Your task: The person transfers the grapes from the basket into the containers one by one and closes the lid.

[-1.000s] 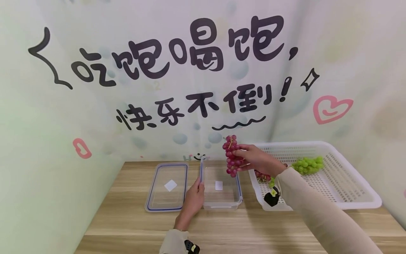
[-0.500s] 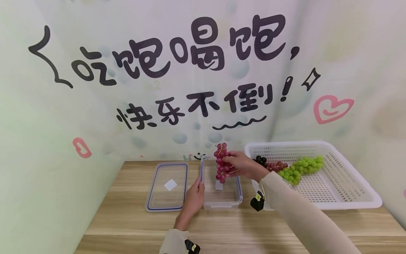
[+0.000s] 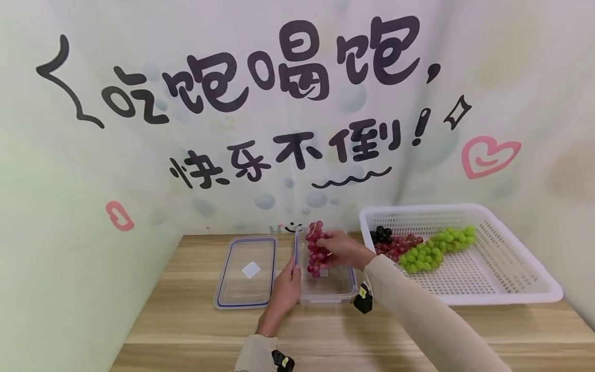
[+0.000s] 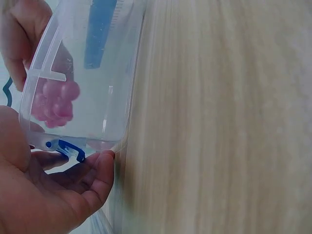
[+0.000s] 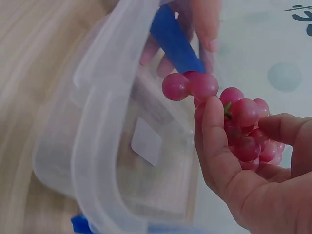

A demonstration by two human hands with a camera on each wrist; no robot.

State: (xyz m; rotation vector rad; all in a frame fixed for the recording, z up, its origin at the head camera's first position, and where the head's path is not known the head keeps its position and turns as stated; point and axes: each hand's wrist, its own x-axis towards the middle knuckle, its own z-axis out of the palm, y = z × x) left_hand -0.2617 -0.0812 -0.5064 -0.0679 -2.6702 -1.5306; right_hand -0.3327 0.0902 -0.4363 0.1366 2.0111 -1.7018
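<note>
A bunch of red grapes point(image 3: 315, 249) is pinched between the thumb and fingers of my right hand point(image 3: 341, 249). In the head view it hangs over the clear plastic food container point(image 3: 327, 297); in the right wrist view the grapes point(image 5: 246, 129) are beside the container's rim point(image 5: 97, 131). My left hand point(image 3: 284, 287) grips the container's left side. In the left wrist view its curled fingers point(image 4: 100, 180) are at the container's lower edge, by a blue-edged clip point(image 4: 70, 150). Part of the grape bunch is hidden behind the right fingers.
Left of the container, a clear lid point(image 3: 246, 294) with a blue seal lies flat on the wooden table point(image 3: 186, 330). At right, a white perforated basket point(image 3: 511, 298) holds green grapes point(image 3: 423, 257), more red grapes point(image 3: 401, 245) and black grapes point(image 3: 382, 235). A printed wall stands behind.
My right hand has moved left and down with the red grapes, from beside the basket to over the container. The basket's grapes have come into fuller view. My left hand stays put.
</note>
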